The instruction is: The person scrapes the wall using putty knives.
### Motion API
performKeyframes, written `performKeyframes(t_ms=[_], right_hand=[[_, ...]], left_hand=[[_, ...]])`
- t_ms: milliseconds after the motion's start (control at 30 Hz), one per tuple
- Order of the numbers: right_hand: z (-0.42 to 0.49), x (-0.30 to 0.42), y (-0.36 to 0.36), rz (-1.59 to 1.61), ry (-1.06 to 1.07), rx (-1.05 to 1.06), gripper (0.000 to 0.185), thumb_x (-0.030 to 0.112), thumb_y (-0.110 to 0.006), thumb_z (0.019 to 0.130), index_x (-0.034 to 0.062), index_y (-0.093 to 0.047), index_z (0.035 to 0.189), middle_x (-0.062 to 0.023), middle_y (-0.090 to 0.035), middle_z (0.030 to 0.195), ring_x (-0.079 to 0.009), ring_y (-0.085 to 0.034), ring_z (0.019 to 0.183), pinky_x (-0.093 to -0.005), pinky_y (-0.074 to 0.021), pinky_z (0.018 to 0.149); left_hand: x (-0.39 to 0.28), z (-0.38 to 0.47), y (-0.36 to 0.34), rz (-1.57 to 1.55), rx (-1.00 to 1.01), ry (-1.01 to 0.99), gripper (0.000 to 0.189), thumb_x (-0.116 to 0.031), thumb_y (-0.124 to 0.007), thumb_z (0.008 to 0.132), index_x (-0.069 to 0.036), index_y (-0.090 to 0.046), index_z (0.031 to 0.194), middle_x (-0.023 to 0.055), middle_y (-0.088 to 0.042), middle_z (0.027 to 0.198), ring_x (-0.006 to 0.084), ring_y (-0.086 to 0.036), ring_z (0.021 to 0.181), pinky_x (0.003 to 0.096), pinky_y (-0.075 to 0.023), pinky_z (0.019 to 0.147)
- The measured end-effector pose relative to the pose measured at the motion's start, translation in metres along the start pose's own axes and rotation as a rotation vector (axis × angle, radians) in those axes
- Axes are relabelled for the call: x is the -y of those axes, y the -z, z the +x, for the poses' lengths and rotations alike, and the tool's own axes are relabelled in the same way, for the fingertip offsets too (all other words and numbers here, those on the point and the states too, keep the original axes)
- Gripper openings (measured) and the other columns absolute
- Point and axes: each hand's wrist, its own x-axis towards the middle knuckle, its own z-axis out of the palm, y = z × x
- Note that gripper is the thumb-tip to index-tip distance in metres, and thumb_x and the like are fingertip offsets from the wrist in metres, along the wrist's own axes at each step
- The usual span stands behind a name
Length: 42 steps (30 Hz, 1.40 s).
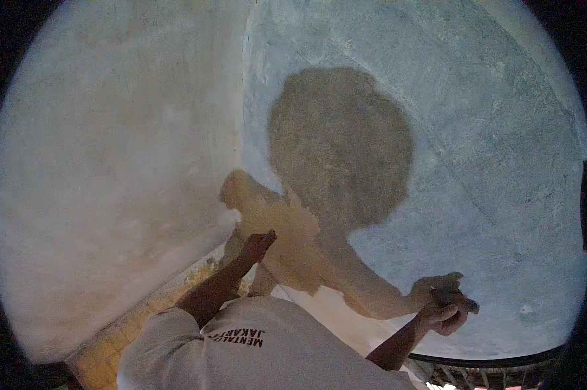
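My left hand (261, 243) is low in the middle of the view, in front of a cream patch (293, 234) on the wall. Its fingers look bent; the dim light hides whether anything is in them. At the lower right, my right hand (442, 317) is closed around a small dark object (474, 306), whose kind I cannot tell. This hand is close to the rough pale-blue wall (508, 195). A dark shadow of a head and arms falls across the wall between and above my hands.
A smoother cream wall (103, 170) meets the pale-blue one at a vertical corner. A yellowish, stained strip (122, 336) runs along the cream wall's lower edge. At the lower right, a dark curved edge (493, 361) has slat-like shapes below it.
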Motion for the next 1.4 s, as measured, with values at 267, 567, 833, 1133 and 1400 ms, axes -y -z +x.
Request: performKeyframes(t_ms=[267, 567, 833, 1133, 1400], right_hand=[[-0.007, 0.008, -0.008, -0.176, -0.199, -0.227, 0.034, 0.028, -0.054, 0.083, -0.0055, -0.055, 0.089, -0.0109, -0.057, 0.075, -0.0200, -0.055, 0.065, -0.0358, -0.0471, 0.061], [-0.102, 0.096, -0.109, 0.031, -1.128, 0.554, 0.010, 0.010, -0.057, 0.082, 0.0031, -0.057, 0.090, -0.0019, -0.055, 0.079, -0.0111, -0.052, 0.065, -0.0221, -0.0406, 0.054], [-0.152, 0.164, -0.183, 0.336, -1.291, 1.120, 0.019, 0.016, -0.053, 0.087, -0.0001, -0.059, 0.096, -0.0006, -0.051, 0.059, -0.0062, -0.042, 0.047, -0.0214, -0.0347, 0.043], [-0.190, 0.193, -0.202, 0.318, -1.264, 1.015, 0.024, 0.018, -0.052, 0.088, 0.0013, -0.053, 0.105, 0.0002, -0.049, 0.059, -0.0056, -0.042, 0.047, -0.0216, -0.0358, 0.044], [-0.214, 0.237, -0.211, 0.226, -1.364, 1.220, 0.042, 0.025, -0.063, 0.081, 0.0034, -0.044, 0.112, -0.0117, -0.050, 0.098, -0.0176, -0.053, 0.089, -0.0332, -0.0465, 0.073]], left_hand=[[-0.008, -0.008, 0.027, 0.063, 0.158, 0.084, 0.054, -0.045, -0.043, 0.089, 0.000, -0.053, 0.062, 0.0049, -0.040, 0.046, 0.0146, -0.041, 0.040, 0.0298, -0.0362, 0.043], [-0.102, -0.033, 0.090, -0.133, 0.542, 0.113, 0.037, -0.034, -0.047, 0.090, -0.003, -0.060, 0.075, 0.0003, -0.043, 0.050, 0.0102, -0.037, 0.042, 0.0281, -0.0366, 0.048], [-0.145, -0.029, 0.127, -0.118, 0.751, 0.023, 0.023, -0.016, -0.058, 0.085, -0.005, -0.058, 0.104, 0.0007, -0.057, 0.067, 0.0051, -0.046, 0.054, 0.0228, -0.0401, 0.049], [-0.107, -0.011, 0.146, -0.161, 0.762, -0.156, 0.019, -0.016, -0.056, 0.085, -0.003, -0.059, 0.099, 0.0046, -0.062, 0.078, 0.0081, -0.055, 0.066, 0.0217, -0.0444, 0.059], [-0.095, 0.003, 0.152, -0.577, 0.444, 0.124, 0.020, -0.025, -0.048, 0.089, -0.006, -0.055, 0.085, 0.0018, -0.052, 0.062, 0.0072, -0.044, 0.044, 0.0230, -0.0354, 0.039]])
